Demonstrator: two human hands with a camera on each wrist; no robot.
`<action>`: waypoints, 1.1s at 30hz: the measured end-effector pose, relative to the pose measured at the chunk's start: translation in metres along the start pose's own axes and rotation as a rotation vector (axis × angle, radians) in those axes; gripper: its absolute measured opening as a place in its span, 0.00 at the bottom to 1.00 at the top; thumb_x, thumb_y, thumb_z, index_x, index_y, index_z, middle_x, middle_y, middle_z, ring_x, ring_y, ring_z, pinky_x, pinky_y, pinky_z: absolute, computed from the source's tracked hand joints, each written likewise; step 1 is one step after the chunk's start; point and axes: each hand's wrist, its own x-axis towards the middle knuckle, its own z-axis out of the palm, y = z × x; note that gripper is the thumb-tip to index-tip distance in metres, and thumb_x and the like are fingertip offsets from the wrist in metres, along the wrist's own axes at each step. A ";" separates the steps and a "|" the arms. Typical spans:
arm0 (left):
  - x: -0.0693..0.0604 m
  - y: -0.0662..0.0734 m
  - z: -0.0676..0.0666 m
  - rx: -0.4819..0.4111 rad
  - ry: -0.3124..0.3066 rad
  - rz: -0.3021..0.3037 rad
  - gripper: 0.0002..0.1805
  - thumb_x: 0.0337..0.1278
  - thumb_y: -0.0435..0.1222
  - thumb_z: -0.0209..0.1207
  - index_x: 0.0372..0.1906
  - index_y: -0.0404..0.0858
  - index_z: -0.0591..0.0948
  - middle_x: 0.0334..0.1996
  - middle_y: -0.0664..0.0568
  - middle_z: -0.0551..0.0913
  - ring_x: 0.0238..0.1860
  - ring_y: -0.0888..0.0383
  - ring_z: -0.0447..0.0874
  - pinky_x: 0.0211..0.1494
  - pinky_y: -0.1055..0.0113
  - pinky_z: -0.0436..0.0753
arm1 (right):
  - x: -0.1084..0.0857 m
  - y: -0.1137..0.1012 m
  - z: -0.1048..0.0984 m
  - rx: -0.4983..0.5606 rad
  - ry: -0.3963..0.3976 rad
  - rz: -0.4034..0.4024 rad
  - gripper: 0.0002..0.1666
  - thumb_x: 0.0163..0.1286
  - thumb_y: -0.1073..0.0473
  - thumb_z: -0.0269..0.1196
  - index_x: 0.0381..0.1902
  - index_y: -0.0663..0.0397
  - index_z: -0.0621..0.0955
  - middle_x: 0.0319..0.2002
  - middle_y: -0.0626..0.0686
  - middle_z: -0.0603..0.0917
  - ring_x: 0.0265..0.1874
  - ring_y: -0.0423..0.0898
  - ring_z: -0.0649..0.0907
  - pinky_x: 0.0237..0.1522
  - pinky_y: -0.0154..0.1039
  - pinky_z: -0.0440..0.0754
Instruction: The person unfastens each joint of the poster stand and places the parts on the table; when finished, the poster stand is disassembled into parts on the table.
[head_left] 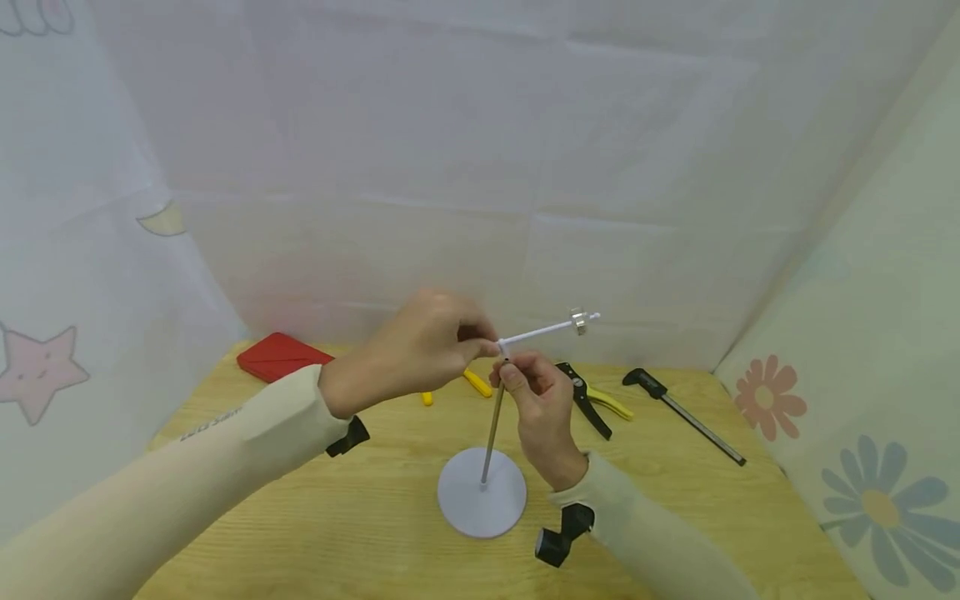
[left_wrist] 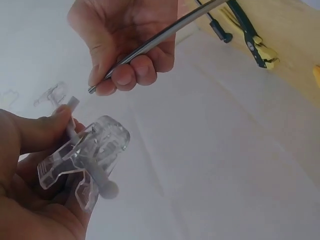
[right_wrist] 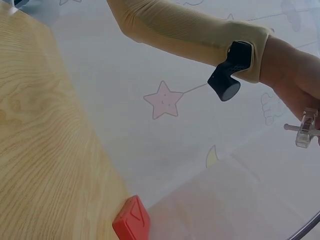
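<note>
A white T-shaped crossbar is pinched near its middle by my left hand. Clear plastic clips sit on its arms; one clip shows right of the hand, and another clip is close up in the left wrist view. With thumb and curled fingers, my right hand grips a metal rod close to its upper end. That rod rises, slightly tilted, from a round white base on the table. In the left wrist view, a small gap separates the rod's tip from the crossbar's short stem.
Behind my left arm lies a red case. Yellow handles show between the hands. Black-and-yellow pliers and a caliper lie to the right on the wooden table. White printed cloth surrounds the table.
</note>
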 end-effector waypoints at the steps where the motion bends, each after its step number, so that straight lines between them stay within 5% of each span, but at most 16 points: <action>1: -0.001 -0.002 0.001 -0.036 0.003 -0.029 0.03 0.58 0.34 0.70 0.30 0.42 0.90 0.25 0.58 0.87 0.22 0.65 0.75 0.27 0.70 0.76 | 0.000 0.000 0.000 -0.011 0.001 -0.003 0.11 0.74 0.67 0.59 0.38 0.77 0.77 0.33 0.42 0.85 0.33 0.36 0.84 0.45 0.31 0.86; 9: -0.011 -0.011 0.004 -0.206 -0.006 -0.260 0.05 0.60 0.38 0.69 0.29 0.47 0.89 0.21 0.56 0.86 0.16 0.60 0.75 0.20 0.67 0.75 | 0.001 0.000 0.000 -0.028 -0.007 -0.061 0.11 0.74 0.68 0.60 0.37 0.76 0.77 0.33 0.41 0.85 0.33 0.35 0.85 0.44 0.29 0.85; 13: -0.018 -0.016 0.008 -0.277 -0.020 -0.389 0.05 0.60 0.41 0.69 0.29 0.48 0.89 0.20 0.53 0.85 0.20 0.57 0.78 0.24 0.67 0.73 | 0.001 0.001 0.000 -0.010 -0.017 -0.084 0.11 0.73 0.69 0.60 0.36 0.78 0.77 0.33 0.41 0.85 0.33 0.35 0.85 0.43 0.29 0.86; 16: -0.024 -0.020 0.012 -0.349 -0.014 -0.456 0.05 0.60 0.41 0.69 0.32 0.46 0.89 0.24 0.51 0.88 0.24 0.56 0.84 0.29 0.65 0.80 | 0.001 0.001 0.000 -0.024 -0.021 -0.100 0.10 0.73 0.69 0.59 0.36 0.78 0.77 0.33 0.41 0.85 0.33 0.35 0.85 0.43 0.29 0.86; 24: -0.041 -0.034 0.022 -0.490 0.013 -0.560 0.08 0.58 0.40 0.71 0.37 0.38 0.89 0.29 0.46 0.91 0.26 0.55 0.89 0.36 0.62 0.89 | 0.001 -0.001 -0.001 -0.071 -0.049 -0.117 0.11 0.74 0.66 0.60 0.37 0.74 0.78 0.33 0.53 0.85 0.34 0.35 0.84 0.43 0.30 0.86; 33: -0.056 -0.050 0.043 -0.611 0.036 -0.655 0.10 0.57 0.36 0.71 0.40 0.34 0.89 0.31 0.44 0.91 0.28 0.56 0.89 0.39 0.58 0.90 | 0.001 -0.001 -0.004 -0.060 -0.057 -0.113 0.10 0.74 0.68 0.59 0.37 0.76 0.78 0.35 0.43 0.85 0.34 0.35 0.84 0.43 0.30 0.86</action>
